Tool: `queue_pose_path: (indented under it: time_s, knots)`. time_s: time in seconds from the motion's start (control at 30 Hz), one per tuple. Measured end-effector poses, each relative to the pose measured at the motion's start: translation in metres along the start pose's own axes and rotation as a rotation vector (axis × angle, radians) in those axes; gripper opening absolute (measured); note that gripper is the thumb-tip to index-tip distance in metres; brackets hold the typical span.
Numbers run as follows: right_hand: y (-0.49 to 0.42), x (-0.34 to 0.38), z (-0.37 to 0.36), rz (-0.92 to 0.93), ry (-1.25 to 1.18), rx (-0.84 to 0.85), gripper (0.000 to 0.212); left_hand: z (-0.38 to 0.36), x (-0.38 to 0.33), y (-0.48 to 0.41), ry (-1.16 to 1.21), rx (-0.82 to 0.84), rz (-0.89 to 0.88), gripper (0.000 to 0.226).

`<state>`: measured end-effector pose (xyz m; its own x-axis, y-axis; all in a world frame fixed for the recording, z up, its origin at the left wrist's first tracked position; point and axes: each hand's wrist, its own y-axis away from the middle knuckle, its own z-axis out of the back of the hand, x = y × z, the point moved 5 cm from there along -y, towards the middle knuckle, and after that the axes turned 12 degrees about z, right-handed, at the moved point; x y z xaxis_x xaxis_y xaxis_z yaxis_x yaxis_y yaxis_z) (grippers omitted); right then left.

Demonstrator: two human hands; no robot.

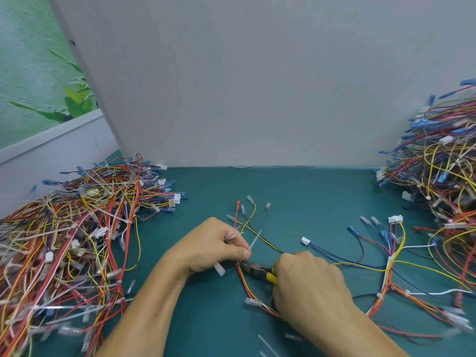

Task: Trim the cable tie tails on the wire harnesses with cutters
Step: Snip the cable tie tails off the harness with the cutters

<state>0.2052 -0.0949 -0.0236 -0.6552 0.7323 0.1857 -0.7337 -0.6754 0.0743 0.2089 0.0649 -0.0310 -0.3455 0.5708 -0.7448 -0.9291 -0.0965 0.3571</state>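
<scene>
Tie tail in left hand, cutters below

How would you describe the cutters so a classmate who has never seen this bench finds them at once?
Start at the green table top, between the left heap and right heap of wire harnesses. Near its front, the cutters stick out of the right hand toward the left hand, which pinches a cable tie. Unlike the thin wires around, they have a dark head and yellow handles.

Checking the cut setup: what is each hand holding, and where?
The left hand pinches the cable tie tail near its base; the right hand holds the cutters by the yellow grip.
</scene>
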Motion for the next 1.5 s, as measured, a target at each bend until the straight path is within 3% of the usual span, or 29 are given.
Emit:
queue_pose_path:
  time_s: [0.13,0.27,0.37,0.5,0.73,0.87,1.0,1.17,1.37,1.5]
  knots:
    - [0.0,0.003,-0.001,0.003,0.004,0.02,0.033,0.0,-0.001,0.0,0.002,-0.002,0.001,0.005]
    - [0.002,0.008,0.0,0.025,0.017,0.026,0.013,0.0,0.0,0.0,-0.001,-0.003,0.002,0.01]
    - [0.002,0.01,0.0,0.049,0.043,0.043,0.012,0.0,0.0,-0.001,0.0,-0.006,0.002,0.013]
    - [0.003,0.012,-0.002,0.058,0.107,0.058,0.024,0.001,0.002,-0.002,0.023,-0.011,0.005,0.012]
    - [0.001,0.005,-0.004,0.054,0.127,0.075,0.025,0.002,0.011,-0.008,0.098,-0.003,-0.005,0.01]
    - [0.002,-0.013,0.007,0.035,0.133,0.011,0.014,0.008,0.011,-0.011,0.317,-0.095,-0.042,0.008]
    - [0.001,-0.042,0.021,-0.019,0.125,-0.079,0.001,0.032,-0.001,-0.004,0.775,-0.297,-0.15,0.01]
    - [-0.004,-0.064,0.022,-0.014,0.096,-0.093,0.006,0.059,-0.032,0.027,1.098,-0.34,-0.33,0.005]
    - [-0.012,-0.074,0.013,0.006,0.035,-0.099,0.004,0.042,-0.092,0.072,1.036,-0.038,-0.569,0.01]
    - [-0.016,-0.077,0.006,0.007,0.014,-0.121,0.002,-0.012,-0.101,0.058,1.006,0.145,-0.443,0.008]
